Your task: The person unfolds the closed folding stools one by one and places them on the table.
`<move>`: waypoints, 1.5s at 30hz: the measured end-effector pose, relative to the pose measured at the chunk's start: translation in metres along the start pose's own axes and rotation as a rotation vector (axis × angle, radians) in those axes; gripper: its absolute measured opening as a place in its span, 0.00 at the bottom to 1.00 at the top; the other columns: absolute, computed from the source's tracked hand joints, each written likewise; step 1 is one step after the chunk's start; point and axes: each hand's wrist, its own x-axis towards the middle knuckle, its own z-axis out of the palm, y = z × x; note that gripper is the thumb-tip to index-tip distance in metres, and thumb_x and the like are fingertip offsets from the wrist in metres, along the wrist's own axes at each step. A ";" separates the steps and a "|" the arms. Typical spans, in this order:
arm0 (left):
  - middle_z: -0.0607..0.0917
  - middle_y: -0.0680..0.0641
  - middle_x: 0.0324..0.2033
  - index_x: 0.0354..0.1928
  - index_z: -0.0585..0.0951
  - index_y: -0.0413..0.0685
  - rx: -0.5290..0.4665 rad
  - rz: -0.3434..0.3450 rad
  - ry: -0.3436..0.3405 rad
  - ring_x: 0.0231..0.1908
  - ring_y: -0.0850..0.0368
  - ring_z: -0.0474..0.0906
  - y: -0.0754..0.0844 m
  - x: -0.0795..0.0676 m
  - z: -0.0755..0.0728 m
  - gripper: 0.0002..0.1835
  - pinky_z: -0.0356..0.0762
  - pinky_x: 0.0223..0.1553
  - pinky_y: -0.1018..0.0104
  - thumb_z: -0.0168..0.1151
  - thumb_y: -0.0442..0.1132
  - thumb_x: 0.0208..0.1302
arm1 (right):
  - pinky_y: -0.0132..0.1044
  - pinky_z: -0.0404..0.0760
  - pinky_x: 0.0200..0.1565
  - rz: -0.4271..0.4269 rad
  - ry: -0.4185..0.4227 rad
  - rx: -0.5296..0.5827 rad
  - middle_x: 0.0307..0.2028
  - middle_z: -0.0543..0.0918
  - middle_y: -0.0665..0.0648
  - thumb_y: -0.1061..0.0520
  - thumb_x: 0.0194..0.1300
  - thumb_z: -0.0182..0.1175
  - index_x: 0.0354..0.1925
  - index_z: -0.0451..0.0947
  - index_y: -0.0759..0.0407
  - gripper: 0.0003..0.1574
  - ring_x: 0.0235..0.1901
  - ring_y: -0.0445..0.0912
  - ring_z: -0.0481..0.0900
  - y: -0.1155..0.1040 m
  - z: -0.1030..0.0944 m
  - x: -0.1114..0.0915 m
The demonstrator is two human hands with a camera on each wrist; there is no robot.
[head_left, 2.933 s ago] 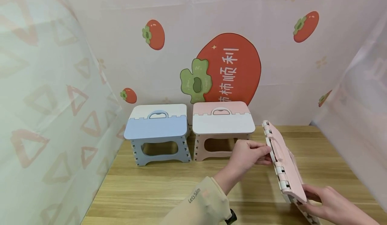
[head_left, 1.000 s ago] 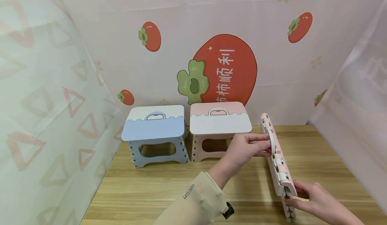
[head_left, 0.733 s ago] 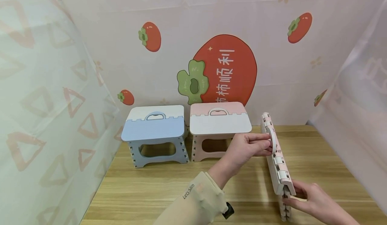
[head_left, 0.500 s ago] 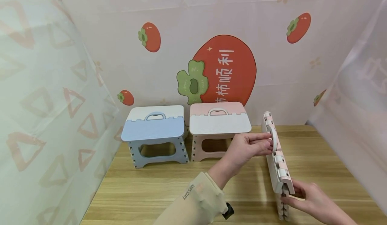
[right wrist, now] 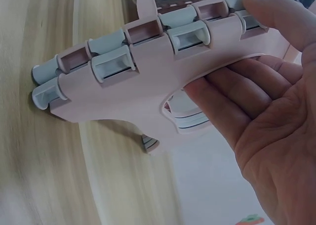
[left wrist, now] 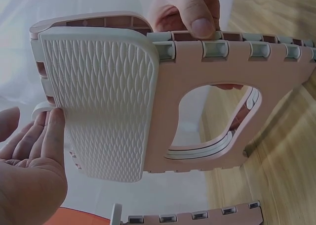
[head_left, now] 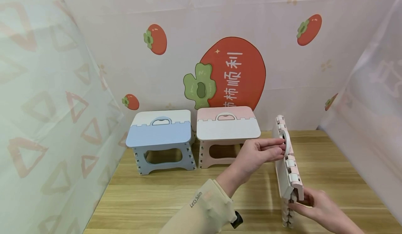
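A pink-and-white folding stool (head_left: 287,171) stands folded on edge at the right. Its white carry handle (head_left: 285,142) sticks out from the ridge. My left hand (head_left: 255,157) reaches the handle with fairly straight fingers, their tips at its loop. In the left wrist view the left thumb (left wrist: 7,123) stays apart from the stool. My right hand (head_left: 321,206) grips the near side of the folded legs. In the right wrist view its thumb (right wrist: 271,10) lies on the hinged edge, and its fingers (right wrist: 237,89) reach along the leg panel's opening.
An unfolded blue-and-white stool (head_left: 160,132) and an unfolded pink-and-white stool (head_left: 228,129) stand side by side at the back of the wooden table (head_left: 150,202). A printed cloth (head_left: 289,63) hangs behind, with sheets along both sides.
The folded stool has turned from leaning to nearly upright, its lower end swinging left. Its handle has come out from the ridge at my left fingertips. My right hand has moved left with the stool.
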 end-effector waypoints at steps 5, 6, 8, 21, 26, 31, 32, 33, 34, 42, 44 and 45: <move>0.86 0.37 0.55 0.62 0.80 0.31 0.002 0.022 -0.018 0.50 0.52 0.87 0.000 -0.001 0.000 0.19 0.84 0.54 0.63 0.61 0.28 0.72 | 0.31 0.85 0.35 0.024 0.008 0.000 0.42 0.90 0.45 0.64 0.65 0.69 0.52 0.80 0.65 0.18 0.40 0.33 0.85 -0.001 0.004 0.001; 0.86 0.37 0.55 0.62 0.80 0.31 0.003 0.023 -0.018 0.50 0.52 0.87 0.000 -0.001 0.000 0.19 0.84 0.54 0.63 0.61 0.29 0.72 | 0.31 0.86 0.35 0.034 0.009 0.007 0.42 0.90 0.45 0.64 0.65 0.69 0.52 0.80 0.66 0.18 0.40 0.33 0.85 -0.002 0.005 0.002; 0.86 0.38 0.55 0.62 0.79 0.31 0.005 0.025 -0.021 0.51 0.52 0.86 0.000 -0.001 0.000 0.19 0.83 0.55 0.63 0.60 0.29 0.72 | 0.32 0.86 0.35 0.044 0.017 0.014 0.42 0.90 0.46 0.64 0.65 0.69 0.51 0.80 0.66 0.17 0.40 0.33 0.85 -0.002 0.006 0.002; 0.86 0.41 0.57 0.63 0.80 0.35 0.023 0.039 -0.042 0.51 0.59 0.86 -0.001 -0.002 0.002 0.19 0.82 0.56 0.67 0.60 0.29 0.72 | 0.32 0.85 0.34 0.086 0.084 0.057 0.40 0.88 0.43 0.64 0.65 0.69 0.51 0.79 0.67 0.17 0.38 0.34 0.85 -0.001 0.018 0.005; 0.85 0.43 0.58 0.64 0.80 0.38 0.037 0.036 -0.052 0.53 0.62 0.85 -0.003 -0.002 0.003 0.20 0.80 0.57 0.69 0.61 0.29 0.71 | 0.31 0.85 0.35 0.139 0.071 0.078 0.40 0.88 0.43 0.64 0.67 0.67 0.52 0.78 0.70 0.18 0.39 0.33 0.84 0.001 0.020 0.007; 0.84 0.44 0.59 0.65 0.79 0.39 0.020 0.043 -0.062 0.56 0.60 0.84 -0.005 -0.004 0.003 0.21 0.80 0.59 0.68 0.61 0.29 0.71 | 0.31 0.85 0.35 0.173 0.062 0.068 0.40 0.87 0.41 0.63 0.67 0.67 0.52 0.78 0.70 0.18 0.39 0.32 0.83 0.002 0.021 0.008; 0.85 0.44 0.59 0.64 0.80 0.38 0.010 0.046 -0.062 0.56 0.60 0.84 -0.006 -0.004 0.003 0.21 0.80 0.59 0.68 0.61 0.29 0.71 | 0.31 0.84 0.35 0.177 0.062 0.064 0.40 0.87 0.41 0.63 0.67 0.67 0.52 0.78 0.70 0.18 0.39 0.32 0.83 0.003 0.021 0.008; 0.85 0.44 0.59 0.64 0.80 0.38 0.002 0.050 -0.062 0.56 0.59 0.84 -0.006 -0.004 0.003 0.21 0.80 0.59 0.67 0.61 0.29 0.71 | 0.31 0.85 0.36 0.180 0.062 0.066 0.40 0.87 0.41 0.63 0.67 0.67 0.52 0.78 0.70 0.18 0.39 0.32 0.83 0.002 0.021 0.008; 0.84 0.44 0.59 0.64 0.80 0.38 -0.005 0.057 -0.061 0.55 0.59 0.84 -0.007 -0.005 0.003 0.20 0.80 0.59 0.67 0.60 0.29 0.71 | 0.31 0.85 0.36 0.180 0.066 0.065 0.39 0.87 0.41 0.63 0.67 0.67 0.52 0.78 0.70 0.18 0.39 0.32 0.83 0.002 0.021 0.007; 0.83 0.36 0.60 0.62 0.79 0.31 -0.024 0.122 -0.036 0.59 0.48 0.82 -0.013 -0.011 0.000 0.19 0.81 0.59 0.60 0.58 0.30 0.72 | 0.31 0.85 0.37 0.203 0.062 0.099 0.39 0.89 0.46 0.62 0.68 0.67 0.53 0.78 0.70 0.19 0.39 0.34 0.85 -0.001 0.022 0.007; 0.83 0.36 0.60 0.62 0.79 0.30 -0.018 0.117 -0.023 0.60 0.45 0.81 -0.015 -0.014 -0.003 0.19 0.81 0.59 0.60 0.58 0.30 0.72 | 0.31 0.85 0.37 0.209 0.056 0.102 0.40 0.89 0.47 0.62 0.68 0.67 0.53 0.77 0.71 0.19 0.39 0.34 0.85 -0.001 0.021 0.006; 0.83 0.36 0.59 0.61 0.79 0.30 -0.012 0.109 -0.018 0.60 0.44 0.81 -0.016 -0.015 -0.005 0.18 0.81 0.59 0.60 0.58 0.30 0.72 | 0.31 0.85 0.37 0.203 0.053 0.102 0.40 0.89 0.49 0.62 0.68 0.67 0.54 0.77 0.71 0.20 0.39 0.34 0.85 0.000 0.021 0.006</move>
